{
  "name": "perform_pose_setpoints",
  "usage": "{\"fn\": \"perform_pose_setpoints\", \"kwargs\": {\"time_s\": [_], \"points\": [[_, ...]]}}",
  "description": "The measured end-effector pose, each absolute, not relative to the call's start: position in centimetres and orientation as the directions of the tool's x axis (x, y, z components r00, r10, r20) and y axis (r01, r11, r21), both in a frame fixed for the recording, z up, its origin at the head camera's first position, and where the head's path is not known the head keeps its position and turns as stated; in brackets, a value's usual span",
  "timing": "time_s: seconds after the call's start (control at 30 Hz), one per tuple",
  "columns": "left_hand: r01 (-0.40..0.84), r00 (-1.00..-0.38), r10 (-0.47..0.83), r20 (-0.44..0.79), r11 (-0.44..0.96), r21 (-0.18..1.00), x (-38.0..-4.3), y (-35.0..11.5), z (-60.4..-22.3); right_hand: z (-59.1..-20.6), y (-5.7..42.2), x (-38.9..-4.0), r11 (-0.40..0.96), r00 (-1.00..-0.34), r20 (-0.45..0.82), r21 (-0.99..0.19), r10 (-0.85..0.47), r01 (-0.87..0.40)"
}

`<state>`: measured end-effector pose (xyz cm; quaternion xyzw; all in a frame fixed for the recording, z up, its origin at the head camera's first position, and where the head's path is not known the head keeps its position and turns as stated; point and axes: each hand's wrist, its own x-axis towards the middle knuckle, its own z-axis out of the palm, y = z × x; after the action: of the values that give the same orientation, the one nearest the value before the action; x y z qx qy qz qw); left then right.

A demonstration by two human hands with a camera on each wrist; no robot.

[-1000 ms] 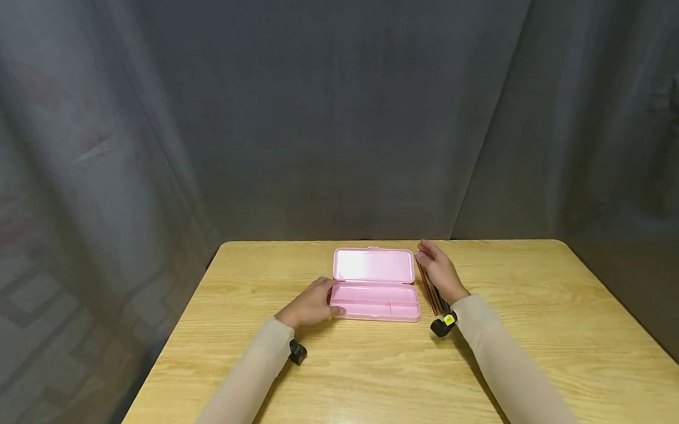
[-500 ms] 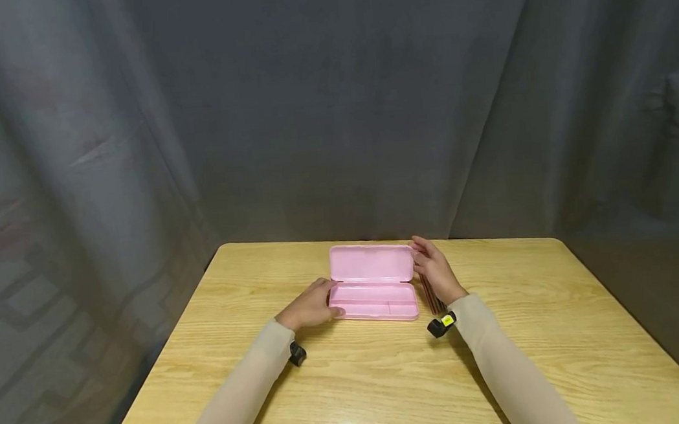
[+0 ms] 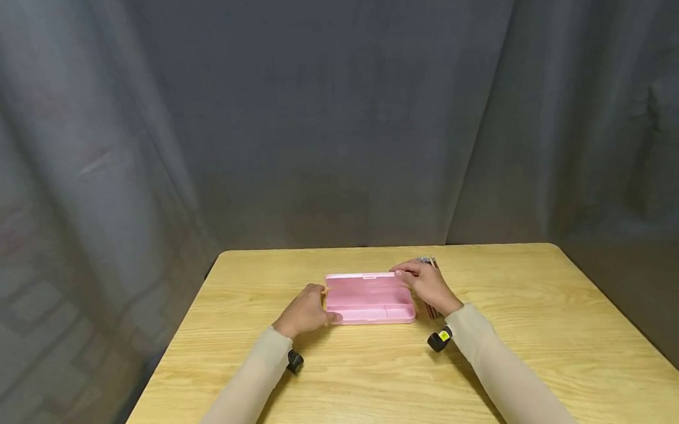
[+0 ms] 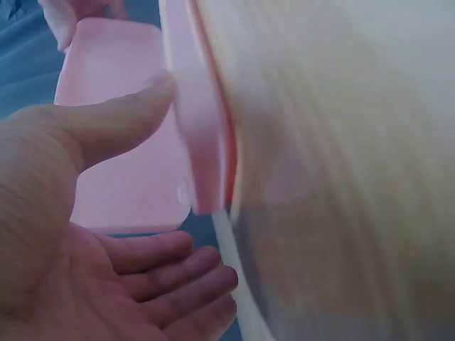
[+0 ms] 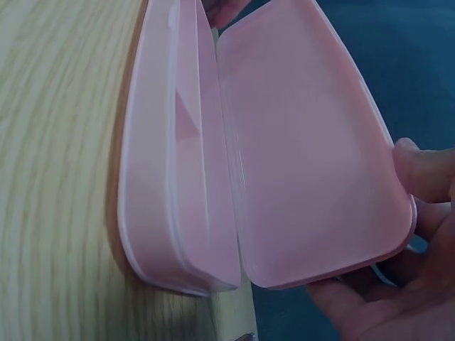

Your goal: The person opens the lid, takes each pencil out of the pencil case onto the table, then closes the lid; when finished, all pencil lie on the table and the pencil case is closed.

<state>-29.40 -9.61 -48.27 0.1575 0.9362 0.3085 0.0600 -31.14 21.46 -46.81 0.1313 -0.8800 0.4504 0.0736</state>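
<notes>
A pink pencil case (image 3: 369, 316) lies on the table, its lid (image 3: 358, 281) tilted up on the hinge at the back. Inside, low dividers show. My left hand (image 3: 305, 311) is at the case's left end. Its thumb (image 4: 121, 124) touches the front rim in the left wrist view, while the other fingers extend loosely past the end. My right hand (image 3: 428, 285) pinches the lid's right corner between thumb and fingers, clear in the right wrist view on the lid (image 5: 306, 142). Several pencils (image 3: 432, 311) lie right of the case, partly hidden under my right hand.
The wooden table (image 3: 373, 385) reaches back to a grey curtain (image 3: 321, 109), with more curtain at both sides. Each wrist wears a black camera, the left one (image 3: 295, 361) and the right one (image 3: 439, 340), below beige sleeves.
My right hand has moved left from beside the pencils onto the lid's corner. The lid has swung from lying back to tilted up and forward. My left hand has stayed at the case's left end.
</notes>
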Motion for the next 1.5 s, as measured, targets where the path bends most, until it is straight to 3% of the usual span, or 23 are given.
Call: {"fn": "perform_pose_setpoints", "kwargs": {"time_s": [0.17, 0.33, 0.5, 0.83, 1.5], "points": [[0.252, -0.955, 0.294, 0.034, 0.748, 0.614, -29.9, -10.2, -47.9, -46.8, 21.4, -30.9, 0.603, -0.95, 0.24, -0.734, -0.2, -0.312], [0.379, -0.909, 0.392, 0.142, 0.638, 0.67, -30.0, -9.7, -47.0, -46.5, 21.6, -30.6, 0.621, -0.946, 0.239, -0.713, -0.22, -0.324], [0.434, -0.871, 0.467, 0.155, 0.581, 0.688, -29.5, -8.8, -46.5, -46.5, 21.8, -30.3, 0.617, -0.936, 0.213, -0.707, -0.281, -0.346], [0.472, -0.846, 0.518, 0.125, 0.62, 0.626, -29.4, -8.5, -47.4, -47.5, 21.2, -30.1, 0.636, -0.921, 0.192, -0.674, -0.34, -0.375], [0.565, -0.816, 0.532, 0.227, 0.651, 0.506, -29.6, -8.0, -48.4, -48.7, 20.4, -30.1, 0.688, -0.878, 0.265, -0.546, -0.399, -0.478]]}}
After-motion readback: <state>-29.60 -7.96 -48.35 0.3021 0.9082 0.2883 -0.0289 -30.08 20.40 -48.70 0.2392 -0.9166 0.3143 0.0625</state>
